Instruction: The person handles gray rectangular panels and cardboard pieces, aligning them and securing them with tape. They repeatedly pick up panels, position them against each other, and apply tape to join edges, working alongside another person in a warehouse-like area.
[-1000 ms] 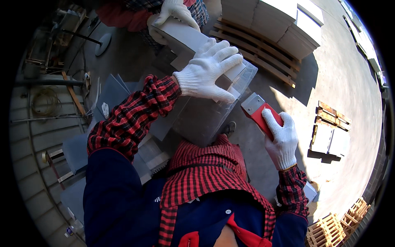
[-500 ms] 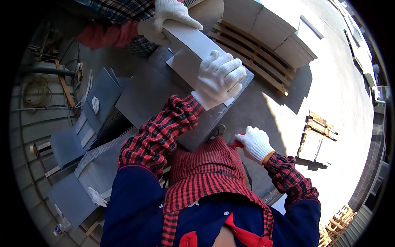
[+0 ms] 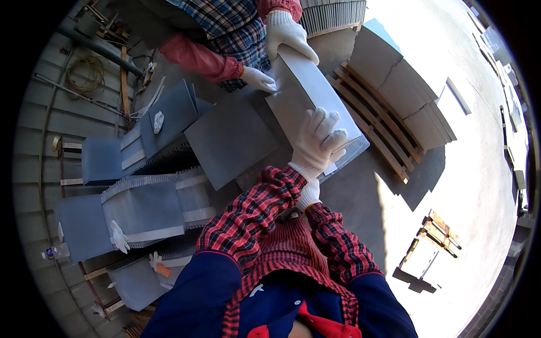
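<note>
White-gloved left hand (image 3: 318,141) at the near end of a long pale block (image 3: 324,93), which slants away ahead of the wearer; its grip looks loose, fingers bent and slightly apart, perhaps to steady that end. A co-worker's 2 gloved hands (image 3: 290,36) are at the far end, likely bracing it. The right hand (image 3: 309,195) is mostly hidden behind the left wrist, so I cannot tell its grip. Beyond, a pale stack (image 3: 389,79) sits on a wooden pallet (image 3: 369,115), probably to keep it off the floor

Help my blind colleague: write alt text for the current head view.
A person's white-gloved left hand is at the near end of a long, pale grey, box-shaped piece, the white-gloved right hand mostly hidden below. A co-worker's white-gloved hands touch the far end; a slatted brown wooden pallet lies to the right.
</note>
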A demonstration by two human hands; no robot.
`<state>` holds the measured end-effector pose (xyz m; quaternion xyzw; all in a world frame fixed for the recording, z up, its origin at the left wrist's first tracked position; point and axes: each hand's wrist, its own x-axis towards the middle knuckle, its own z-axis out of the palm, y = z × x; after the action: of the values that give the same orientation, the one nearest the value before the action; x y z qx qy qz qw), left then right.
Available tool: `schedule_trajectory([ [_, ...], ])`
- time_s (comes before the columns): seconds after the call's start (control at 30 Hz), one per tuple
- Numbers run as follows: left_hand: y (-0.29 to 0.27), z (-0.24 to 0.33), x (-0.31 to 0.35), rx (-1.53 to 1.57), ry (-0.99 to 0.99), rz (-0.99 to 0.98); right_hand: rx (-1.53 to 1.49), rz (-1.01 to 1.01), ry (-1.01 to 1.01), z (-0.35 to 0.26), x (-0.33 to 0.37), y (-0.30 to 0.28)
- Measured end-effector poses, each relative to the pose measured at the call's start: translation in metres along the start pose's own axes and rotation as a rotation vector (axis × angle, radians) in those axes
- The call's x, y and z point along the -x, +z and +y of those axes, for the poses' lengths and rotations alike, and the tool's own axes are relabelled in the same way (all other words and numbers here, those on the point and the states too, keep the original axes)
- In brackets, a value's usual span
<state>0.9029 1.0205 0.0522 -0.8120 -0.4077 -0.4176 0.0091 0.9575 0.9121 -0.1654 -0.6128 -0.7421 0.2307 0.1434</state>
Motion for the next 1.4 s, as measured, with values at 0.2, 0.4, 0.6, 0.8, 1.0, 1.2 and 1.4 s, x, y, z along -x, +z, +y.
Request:
schedule_trajectory([
  [0.2, 0.034, 0.006, 0.086, 0.146, -0.807, -0.316, -0.452, -0.297, 0.118, -0.036, 0.018, -0.294],
  [0.4, 0.032, 0.032, 0.163, 1.372, -1.596, -0.443, 0.096, 0.289, -0.051, -0.101, -0.068, -0.331],
  [0.6, 0.062, 0.032, 0.142, 2.142, -1.878, 0.092, 0.307, 0.089, 0.053, -0.099, -0.104, -0.308],
  [0.8, 0.156, 0.029, 0.089, 2.363, -1.545, 0.890, 0.081, -0.014, 0.081, -0.030, -0.133, -0.342],
  [1.0, 0.217, 0.027, 0.048, 1.983, -1.410, 1.616, -0.406, -0.214, 0.038, 0.079, -0.181, -0.366],
  [1.2, 0.224, 0.039, 0.031, 1.707, -1.569, 1.683, -0.756, -0.412, 0.177, 0.163, -0.210, -0.359],
  [1.4, 0.167, 0.071, 0.012, 1.403, -1.621, 1.593, -1.162, -0.637, 0.253, 0.215, -0.213, -0.322],
])
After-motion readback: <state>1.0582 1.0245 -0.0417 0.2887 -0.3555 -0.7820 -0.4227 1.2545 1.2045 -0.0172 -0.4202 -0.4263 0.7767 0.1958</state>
